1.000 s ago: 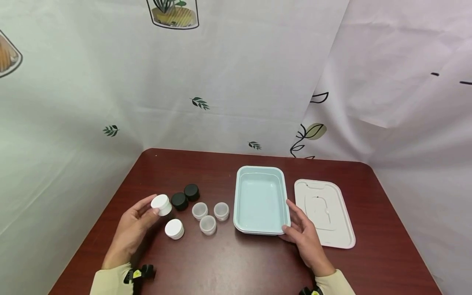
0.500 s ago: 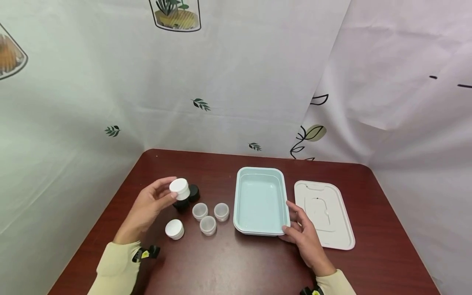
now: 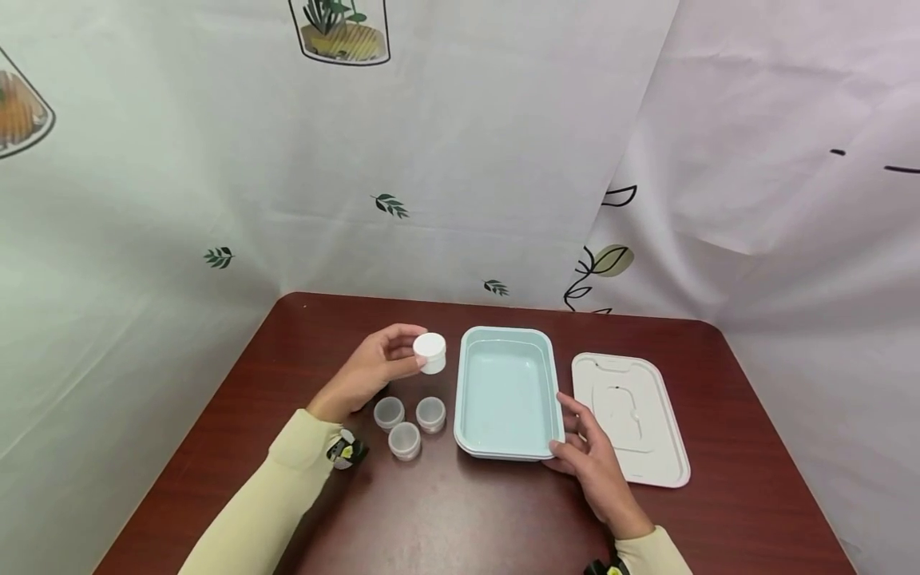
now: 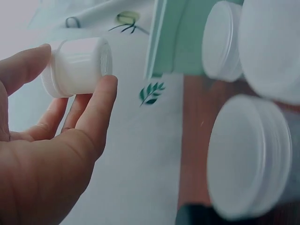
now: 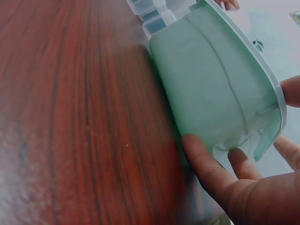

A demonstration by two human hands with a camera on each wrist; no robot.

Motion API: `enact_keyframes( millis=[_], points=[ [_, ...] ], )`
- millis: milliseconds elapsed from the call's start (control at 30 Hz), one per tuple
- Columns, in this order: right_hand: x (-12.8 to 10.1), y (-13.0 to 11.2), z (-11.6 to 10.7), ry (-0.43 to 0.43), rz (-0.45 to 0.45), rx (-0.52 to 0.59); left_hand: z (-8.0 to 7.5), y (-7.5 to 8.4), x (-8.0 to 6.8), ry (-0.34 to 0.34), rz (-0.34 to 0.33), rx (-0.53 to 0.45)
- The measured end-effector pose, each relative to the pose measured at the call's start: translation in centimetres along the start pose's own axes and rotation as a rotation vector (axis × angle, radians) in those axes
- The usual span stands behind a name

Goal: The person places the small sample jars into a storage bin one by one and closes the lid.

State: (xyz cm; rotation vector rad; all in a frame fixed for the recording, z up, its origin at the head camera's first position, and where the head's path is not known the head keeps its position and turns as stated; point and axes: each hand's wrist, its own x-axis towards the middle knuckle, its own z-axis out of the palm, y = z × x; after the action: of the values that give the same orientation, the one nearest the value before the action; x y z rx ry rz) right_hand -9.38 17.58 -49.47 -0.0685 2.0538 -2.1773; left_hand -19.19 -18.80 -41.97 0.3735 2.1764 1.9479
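My left hand [image 3: 368, 369] pinches a white lidded jar [image 3: 430, 354] in the air, just left of the light-blue rectangular container [image 3: 507, 403]. In the left wrist view, thumb and fingers hold this jar [image 4: 79, 65] at its two ends. My right hand [image 3: 592, 463] holds the container's near right corner, its fingers against the wall [image 5: 206, 84] in the right wrist view. Three small translucent jars [image 3: 405, 441] stand between the left forearm and the container. Black jars lie mostly hidden under the left hand; the other white jar is out of sight behind the left arm.
A flat white lid [image 3: 632, 419] lies right of the container on the dark red-brown table [image 3: 460, 519]. Printed white cloth [image 3: 460, 160] hangs behind the table and at both sides.
My left hand has carried the white jar rightward and away from me, over the black jars, toward the container. The right hand has stayed at the container's corner.
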Motion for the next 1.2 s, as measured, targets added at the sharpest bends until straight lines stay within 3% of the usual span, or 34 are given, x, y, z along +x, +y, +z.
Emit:
enact_keyframes(
  millis=[200, 367, 600, 833, 1200],
  points=[
    [0.0, 0.0, -0.1, 0.002, 0.003, -0.008, 2.1, -0.3, 2.4, -0.06, -0.03, -0.031],
    [0.0, -0.2, -0.2, 0.008, 0.007, -0.016, 4.6, 0.3, 4.4, -0.118, -0.045, 0.008],
    [0.0, -0.1, 0.0, 0.011, 0.023, -0.02, 7.6, 0.3, 6.5, -0.149, -0.068, 0.149],
    [0.0, 0.1, 0.1, 0.012, 0.031, -0.015, 9.3, -0.1, 8.0, -0.173, -0.076, 0.255],
    [0.1, -0.1, -0.1, 0.003, 0.035, -0.027, 11.7, -0.4, 9.9, -0.156, -0.064, 0.534]
  ],
)
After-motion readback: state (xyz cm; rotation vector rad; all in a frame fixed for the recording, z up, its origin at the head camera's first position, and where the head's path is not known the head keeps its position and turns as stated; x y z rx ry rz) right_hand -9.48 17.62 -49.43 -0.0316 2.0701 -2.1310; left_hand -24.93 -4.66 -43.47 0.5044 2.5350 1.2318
